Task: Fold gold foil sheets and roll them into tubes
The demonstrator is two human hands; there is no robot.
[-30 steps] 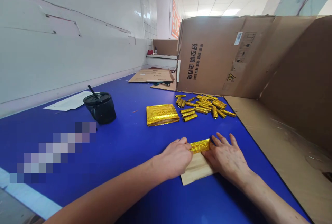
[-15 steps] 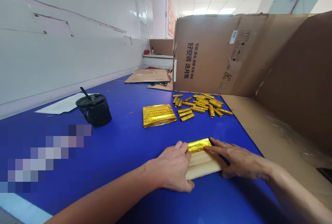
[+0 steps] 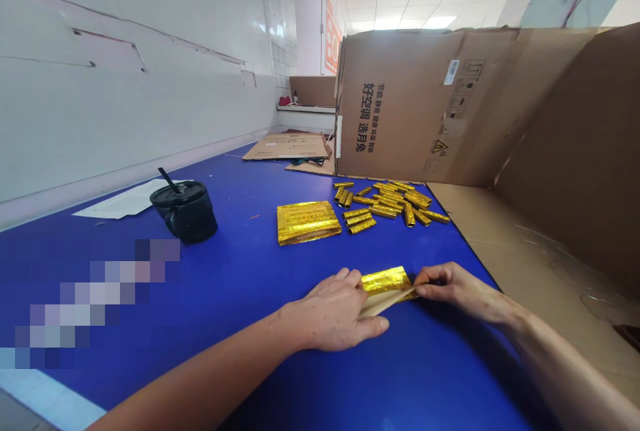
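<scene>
A sheet of gold foil paper (image 3: 384, 282) with a pale cream back lies on the blue table in front of me. Its far edge is folded over, gold side up, and the near part is lifted into a fold. My left hand (image 3: 336, 311) holds the sheet's left end, fingers over the far fold and thumb at the near edge. At the right end, my right hand (image 3: 445, 286) pinches the raised edge between thumb and fingers. Beyond the hands lie a stack of gold foil sheets (image 3: 309, 222) and several small gold foil rolls (image 3: 385, 203).
A dark lidded mug (image 3: 187, 214) with a stick in its lid stands at left, by white paper (image 3: 113, 203). A large cardboard box (image 3: 415, 104) stands behind the rolls. Flat cardboard (image 3: 285, 146) lies at the back. A white wall (image 3: 150, 104) borders the table's left.
My right hand has closed on the sheet's near edge and lifted it away from me, so the flat cream area is now a narrow raised fold. My left hand has stayed at the left end.
</scene>
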